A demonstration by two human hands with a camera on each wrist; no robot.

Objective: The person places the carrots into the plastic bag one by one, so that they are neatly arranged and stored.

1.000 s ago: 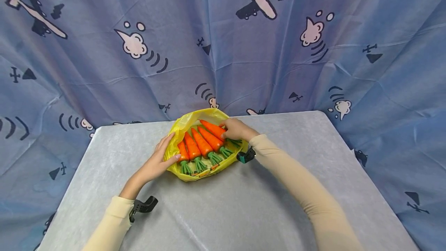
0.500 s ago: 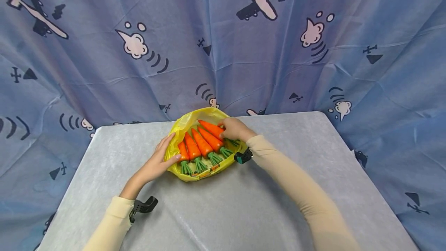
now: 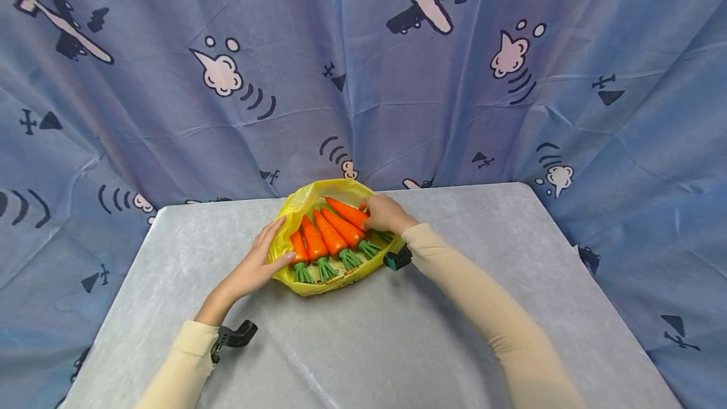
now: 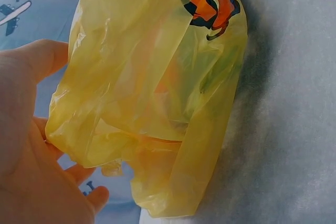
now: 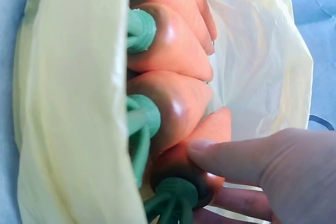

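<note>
In the head view, a yellow plastic bag lies on the table with its mouth open toward me. Several orange carrots with green stem tufts lie side by side in it. My left hand holds the bag's left end, its thumb along the near side; the left wrist view shows the fingers partly hidden behind the yellow plastic. Inside the bag's right end, my right hand grips the rightmost carrot. Its thumb lies on the orange body in the right wrist view, with fingers underneath.
The bag rests near the back edge of a grey-white table. Behind the table hangs a blue curtain printed with planes and clouds. A black wrist strap mount sits on the left wrist.
My right hand and forearm have shifted slightly left, staying on the rightmost carrot. The bag's far rim has flexed a little. My left hand has kept its place.
</note>
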